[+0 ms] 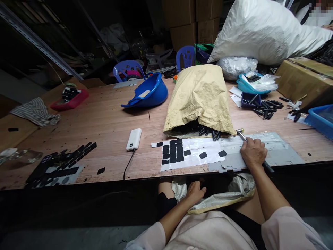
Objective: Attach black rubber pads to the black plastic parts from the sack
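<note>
My right hand (253, 152) rests on the table edge, closed around a slim screwdriver-like tool (242, 135) whose metal tip points toward the tan sack (199, 99). It lies on a grey flat panel (275, 156). Left of it sits a white sheet with several black pads (173, 151). Small black parts (208, 132) spill from the sack's mouth. My left hand (194, 192) is below the table on my lap, fingers curled on a silvery plastic bag (234, 192).
A white power bank (134, 139) with cable lies mid-table. A blue basin (149, 92), red tray (70, 99), black parts at left (62, 163) and right (265, 106), a cardboard box (301, 78), blue crate (321, 119) and big white sack (265, 31) surround the table.
</note>
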Demonstrator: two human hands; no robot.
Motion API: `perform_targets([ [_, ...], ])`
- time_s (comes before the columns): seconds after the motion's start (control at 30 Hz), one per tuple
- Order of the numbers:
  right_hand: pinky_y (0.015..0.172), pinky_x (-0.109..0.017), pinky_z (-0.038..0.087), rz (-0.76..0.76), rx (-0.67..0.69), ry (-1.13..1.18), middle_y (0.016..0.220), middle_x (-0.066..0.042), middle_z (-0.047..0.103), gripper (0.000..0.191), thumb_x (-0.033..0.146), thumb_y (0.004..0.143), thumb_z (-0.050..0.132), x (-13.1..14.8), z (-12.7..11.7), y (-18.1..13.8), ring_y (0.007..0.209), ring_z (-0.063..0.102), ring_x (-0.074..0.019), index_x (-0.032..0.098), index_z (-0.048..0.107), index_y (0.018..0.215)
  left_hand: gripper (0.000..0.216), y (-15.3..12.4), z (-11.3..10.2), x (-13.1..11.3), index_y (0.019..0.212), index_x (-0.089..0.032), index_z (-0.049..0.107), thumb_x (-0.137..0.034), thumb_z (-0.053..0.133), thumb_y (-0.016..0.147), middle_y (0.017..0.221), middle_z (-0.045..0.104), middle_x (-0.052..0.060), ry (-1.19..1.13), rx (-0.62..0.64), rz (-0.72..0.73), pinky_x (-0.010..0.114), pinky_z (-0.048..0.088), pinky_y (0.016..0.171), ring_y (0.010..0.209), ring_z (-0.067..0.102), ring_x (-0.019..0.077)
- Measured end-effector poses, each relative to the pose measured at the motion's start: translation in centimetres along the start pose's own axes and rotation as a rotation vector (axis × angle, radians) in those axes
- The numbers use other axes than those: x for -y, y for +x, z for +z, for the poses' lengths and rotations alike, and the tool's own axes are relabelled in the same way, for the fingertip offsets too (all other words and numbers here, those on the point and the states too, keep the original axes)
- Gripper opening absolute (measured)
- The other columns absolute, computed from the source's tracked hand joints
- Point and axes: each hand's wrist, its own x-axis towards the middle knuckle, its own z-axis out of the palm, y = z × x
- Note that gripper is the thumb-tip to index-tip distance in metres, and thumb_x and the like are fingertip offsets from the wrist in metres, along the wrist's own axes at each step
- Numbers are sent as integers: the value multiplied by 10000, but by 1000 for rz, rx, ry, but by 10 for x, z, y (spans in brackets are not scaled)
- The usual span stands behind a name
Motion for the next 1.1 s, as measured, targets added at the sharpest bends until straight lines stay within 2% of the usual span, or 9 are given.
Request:
perform_targets([
  [0.1, 727, -370, 272, -4, -8, -2, 1131, -190, 646, 372, 326, 1058, 462, -1, 1, 0, 997, 541, -291, 148, 739, 1231, 347, -15, -11, -6, 1233, -168, 789, -230, 710, 901, 1049, 800, 76, -106, 5, 204, 314, 524, 900, 1010, 724, 237],
  [0.23, 722, -375, 274, -11, -18, -8, 1120, -191, 646, 371, 324, 1054, 458, -1, 2, 0, 998, 541, -296, 146, 741, 1216, 167, -25, -51, -38, 956, -194, 831, -249, 682, 903, 863, 782, 17, -310, 70, 507, 267, 497, 713, 770, 687, 171],
  [0.27, 722, -374, 275, -12, -20, -9, 1114, -190, 645, 368, 321, 1052, 462, -1, 2, 0, 997, 541, -295, 144, 740, 1213, 163, -19, -65, -50, 931, -195, 821, -258, 671, 920, 851, 777, 13, -365, 21, 542, 263, 497, 714, 770, 685, 166],
  [0.33, 722, -372, 277, -12, -20, -12, 1108, -189, 645, 368, 317, 1051, 462, 0, 2, 0, 997, 543, -294, 142, 738, 1218, 134, 2, -95, -75, 979, -197, 790, -271, 686, 937, 959, 781, 30, -445, -234, 531, 271, 513, 771, 840, 688, 170],
  [0.43, 727, -368, 282, -8, -7, -18, 1118, -187, 646, 368, 317, 1054, 453, 1, 1, 0, 999, 546, -294, 146, 737, 1216, 145, 52, -136, -110, 1032, -200, 712, -221, 759, 896, 1087, 738, 59, -454, -623, 345, 305, 526, 837, 851, 663, 171],
  [0.53, 738, -362, 287, -6, -2, -22, 1120, -181, 641, 350, 320, 1051, 466, 1, 1, 0, 997, 545, -289, 150, 734, 1199, 260, 97, -160, -132, 1004, -209, 638, -207, 840, 841, 1062, 708, 72, -403, -785, 214, 324, 514, 928, 1027, 678, 226],
  [0.67, 740, -357, 284, -13, 3, -37, 1113, -178, 637, 349, 320, 1055, 462, 2, 1, -1, 999, 551, -287, 148, 723, 1209, 243, 124, -165, -142, 925, -234, 587, -205, 824, 874, 906, 695, 32, -362, -782, 147, 302, 494, 871, 964, 695, 224],
  [0.83, 735, -353, 275, -5, 11, -42, 1127, -181, 641, 347, 322, 1058, 460, 3, -1, -1, 1007, 555, -284, 143, 719, 1202, 260, 128, -163, -137, 834, -241, 555, -173, 802, 874, 874, 705, 9, -305, -773, 221, 282, 470, 832, 902, 684, 200],
  [1.1, 752, -362, 294, -7, 12, -11, 1120, -199, 640, 370, 322, 1045, 435, 2, -1, 0, 1014, 548, -304, 132, 724, 1178, 167, 88, -149, -86, 874, -225, 617, -157, 764, 832, 851, 682, -44, -379, -680, 369, 264, 458, 768, 782, 614, 146],
])
